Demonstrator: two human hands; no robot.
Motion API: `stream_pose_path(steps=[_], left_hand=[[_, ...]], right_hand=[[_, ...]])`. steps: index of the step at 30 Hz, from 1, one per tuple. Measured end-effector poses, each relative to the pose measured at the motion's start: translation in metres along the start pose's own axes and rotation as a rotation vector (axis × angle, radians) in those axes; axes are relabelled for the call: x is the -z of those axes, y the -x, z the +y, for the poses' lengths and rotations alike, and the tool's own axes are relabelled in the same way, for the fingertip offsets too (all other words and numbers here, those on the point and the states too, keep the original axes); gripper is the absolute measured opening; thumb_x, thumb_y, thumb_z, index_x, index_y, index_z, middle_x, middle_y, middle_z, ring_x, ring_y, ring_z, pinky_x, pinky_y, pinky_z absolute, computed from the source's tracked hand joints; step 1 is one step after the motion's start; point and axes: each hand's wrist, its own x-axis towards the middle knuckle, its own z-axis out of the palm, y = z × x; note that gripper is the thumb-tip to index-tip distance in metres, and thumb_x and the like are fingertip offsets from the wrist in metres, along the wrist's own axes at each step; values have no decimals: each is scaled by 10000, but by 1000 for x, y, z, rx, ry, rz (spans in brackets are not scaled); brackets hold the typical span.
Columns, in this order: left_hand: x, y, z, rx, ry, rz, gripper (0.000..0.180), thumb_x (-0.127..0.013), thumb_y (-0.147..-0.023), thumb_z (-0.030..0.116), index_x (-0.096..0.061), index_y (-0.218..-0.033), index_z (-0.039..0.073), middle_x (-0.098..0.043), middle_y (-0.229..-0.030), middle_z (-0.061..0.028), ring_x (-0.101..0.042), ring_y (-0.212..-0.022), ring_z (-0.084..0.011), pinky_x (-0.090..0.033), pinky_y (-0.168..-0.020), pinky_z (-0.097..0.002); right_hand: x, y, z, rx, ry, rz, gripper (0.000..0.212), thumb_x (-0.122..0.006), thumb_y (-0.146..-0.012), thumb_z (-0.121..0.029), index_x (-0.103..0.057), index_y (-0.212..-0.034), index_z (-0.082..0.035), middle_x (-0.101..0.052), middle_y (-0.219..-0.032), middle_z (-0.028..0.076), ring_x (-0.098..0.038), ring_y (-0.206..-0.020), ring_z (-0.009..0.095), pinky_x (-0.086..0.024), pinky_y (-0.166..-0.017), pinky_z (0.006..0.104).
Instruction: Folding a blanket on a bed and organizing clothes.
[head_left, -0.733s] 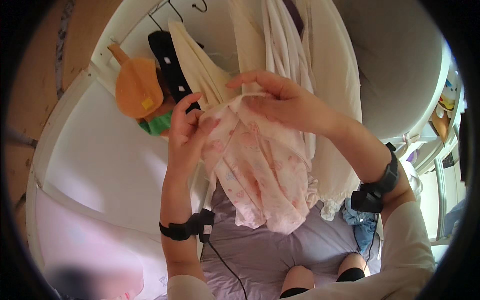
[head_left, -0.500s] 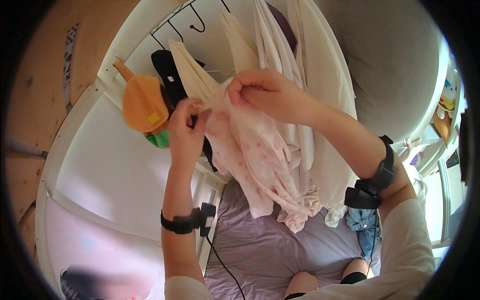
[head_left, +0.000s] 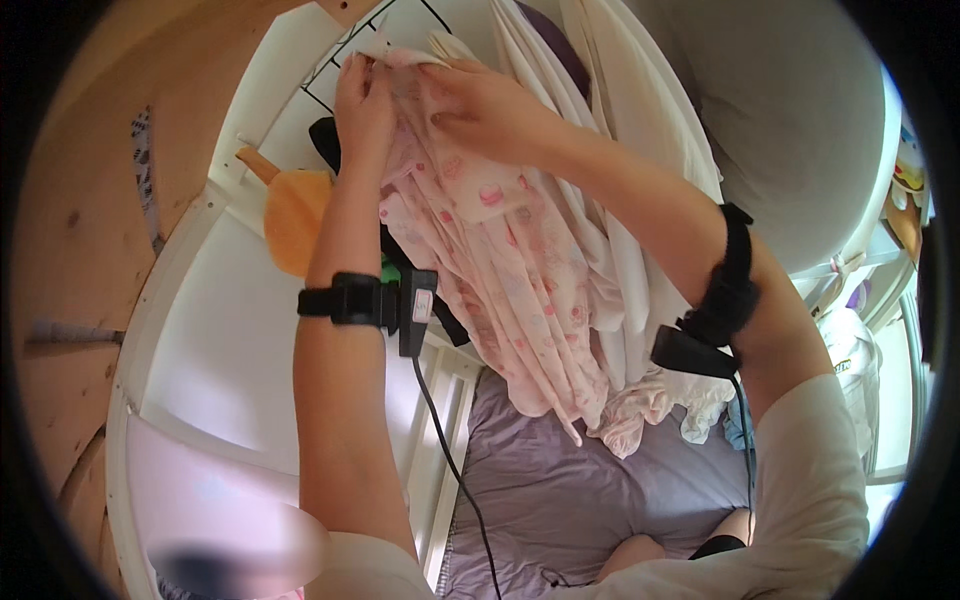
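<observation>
A small pink garment (head_left: 500, 270) with a red print hangs from both my hands, raised high in front of a black wire rail (head_left: 345, 55). My left hand (head_left: 362, 105) pinches its top left edge close to that rail. My right hand (head_left: 485, 100) grips the top right edge beside it. The fabric drops down between my forearms, and its lower end hangs over the lilac bed sheet (head_left: 560, 490). Each wrist carries a black band with a small device; a cable runs down from the left one.
White and cream clothes (head_left: 620, 130) hang right behind the pink garment. An orange cap (head_left: 295, 225) and a black item hang at the left on a white frame (head_left: 200, 230). Crumpled clothes (head_left: 665, 405) lie on the bed. A wooden wall stands at the left.
Both hands have lifted the pink garment upward, from chest height to the wire rail at the top. The cloth now hangs longer and straighter.
</observation>
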Motion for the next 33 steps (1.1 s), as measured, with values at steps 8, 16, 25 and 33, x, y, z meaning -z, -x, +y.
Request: stream_pose_path(steps=[8,16,25,33], left_hand=[[-19,13,-29,540,209,-374,772,-456,-745,589,-362,-1226,-7,-442,-1175,-165,-428,-1055,-274,-324,-890,-315],[-25,88,-92,454,521,-452,592,-552,-772,434,-404,-1207,61,-494,-1119,-82,-478,-1013,-186,-371,-864,-303],[54,275,-38,23,48,-502,456,-520,-813,65,-336,-1223,-16,-381,-1240,-153,-430,-1079,-245,-308,-949,-353],[60,333,-16,561,279,-1179,393,-511,-820,87,-401,-1184,-14,-484,-1131,-120,-496,-984,-191,-339,-884,-295]], right_hand=[[-51,8,43,-287,154,-190,384,-510,-719,-139,-433,-1058,23,-548,-836,238,-538,-763,361,-428,-668,407],[1,112,7,-396,90,-765,362,-486,-783,-223,-472,-1123,-97,-584,-931,121,-549,-810,246,-444,-716,349],[253,290,-139,-1236,188,-930,327,-545,-815,-286,-542,-1095,-119,-595,-931,39,-519,-860,144,-425,-732,280],[283,657,-374,-2886,109,-774,411,-421,-817,-463,-538,-993,-111,-558,-854,86,-554,-796,250,-431,-639,429]])
